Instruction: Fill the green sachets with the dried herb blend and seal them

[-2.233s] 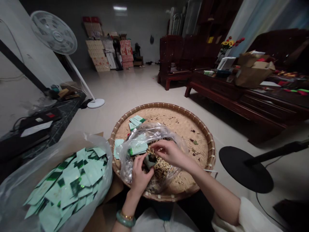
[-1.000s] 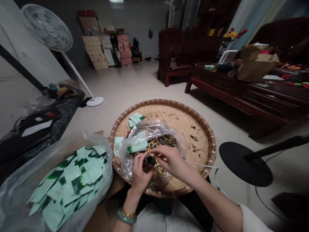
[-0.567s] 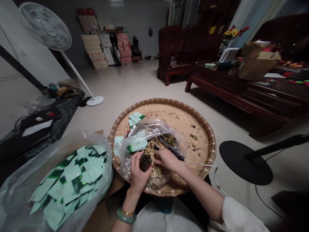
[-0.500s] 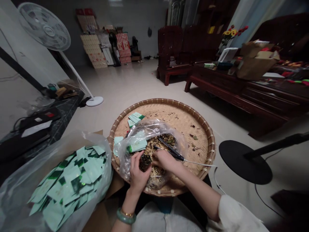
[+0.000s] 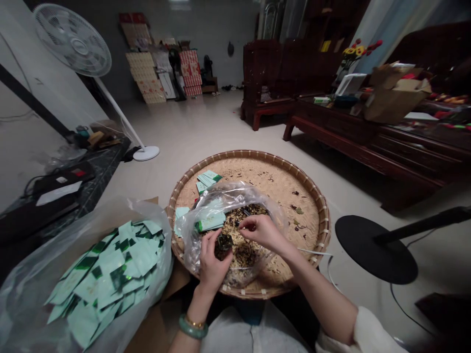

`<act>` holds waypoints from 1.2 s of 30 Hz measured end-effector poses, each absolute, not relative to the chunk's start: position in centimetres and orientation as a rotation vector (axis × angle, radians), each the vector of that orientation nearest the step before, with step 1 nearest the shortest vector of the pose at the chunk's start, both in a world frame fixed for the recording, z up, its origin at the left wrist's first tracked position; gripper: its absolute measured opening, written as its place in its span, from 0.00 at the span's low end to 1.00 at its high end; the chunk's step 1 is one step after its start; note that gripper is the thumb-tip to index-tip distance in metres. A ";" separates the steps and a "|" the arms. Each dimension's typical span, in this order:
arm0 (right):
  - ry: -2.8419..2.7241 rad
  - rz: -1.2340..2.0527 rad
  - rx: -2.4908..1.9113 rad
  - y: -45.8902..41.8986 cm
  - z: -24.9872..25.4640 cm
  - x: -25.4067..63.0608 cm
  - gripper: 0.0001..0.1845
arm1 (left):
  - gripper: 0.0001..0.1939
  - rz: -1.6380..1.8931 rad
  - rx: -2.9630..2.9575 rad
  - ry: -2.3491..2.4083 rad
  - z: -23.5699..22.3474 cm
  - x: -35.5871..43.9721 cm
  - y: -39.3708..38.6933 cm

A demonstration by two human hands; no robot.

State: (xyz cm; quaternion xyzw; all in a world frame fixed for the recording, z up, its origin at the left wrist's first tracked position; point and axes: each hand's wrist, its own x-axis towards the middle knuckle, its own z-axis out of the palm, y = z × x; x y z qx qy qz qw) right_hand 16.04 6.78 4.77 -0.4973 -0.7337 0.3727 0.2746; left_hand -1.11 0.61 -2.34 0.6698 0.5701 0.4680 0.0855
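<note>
Woven bamboo tray [image 5: 323,220] on floor [image 5: 206,127]; clear plastic bag [image 5: 230,193] inside it, holding dried leaves [image 5: 243,255]; left hand [image 5: 211,267] curls fingers around dark sachet [image 5: 223,246] over bag; right hand [image 5: 265,234] pressed fingers together, pinched item too small to tell; pale-green sachets [image 5: 106,279] heaped at 8 o'clock.

A white standing fan [image 5: 72,51] rises from the pale tiled floor [image 5: 206,122] in a long, dim room. Far behind the fan, flattened cartons [image 5: 141,63] lean against a grey wall [image 5: 224,44] under a faint ceiling light [image 5: 180,7]. To the fan's right stand dark wooden armchairs [image 5: 267,73] and a long, low wooden table [image 5: 362,132], holding a cardboard box [image 5: 396,95] and a vase of yellow flowers [image 5: 351,56]. Just left of the fan runs a dark counter [image 5: 91,169].
</note>
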 end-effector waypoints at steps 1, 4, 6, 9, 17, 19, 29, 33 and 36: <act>-1.940 1.012 -1.268 6.4 5.7 15.9 0.07 | 0.26 1.393 1.995 1.700 -2.4 -1.1 0.6; -1.938 0.974 -1.132 5.2 7.7 14.9 0.07 | 0.25 1.412 1.997 1.688 -2.5 -1.0 0.7; -1.988 0.937 -1.069 4.6 8.2 14.1 0.10 | 0.25 1.429 2.006 1.675 -2.6 -1.1 0.7; -1.998 0.883 -1.039 4.1 8.3 13.8 0.11 | 0.25 1.436 2.007 1.672 -2.6 -1.2 0.7; -2.044 0.860 -0.986 3.4 7.0 14.5 0.12 | 0.25 1.458 2.069 1.624 -2.8 -1.2 0.4; -2.090 0.784 -0.965 3.3 6.5 14.2 0.09 | 0.25 1.464 2.086 1.610 -2.8 -1.2 0.4; -1.872 0.698 -1.024 3.7 6.9 15.7 0.07 | 0.27 1.427 2.099 1.658 -2.6 -1.2 0.3; -1.929 0.786 -1.008 2.9 6.6 15.6 0.06 | 0.27 1.438 2.096 1.653 -2.6 -1.3 0.2; -2.122 0.789 -0.942 2.2 6.3 15.3 0.10 | 0.27 1.419 2.082 1.635 -2.6 -1.4 0.1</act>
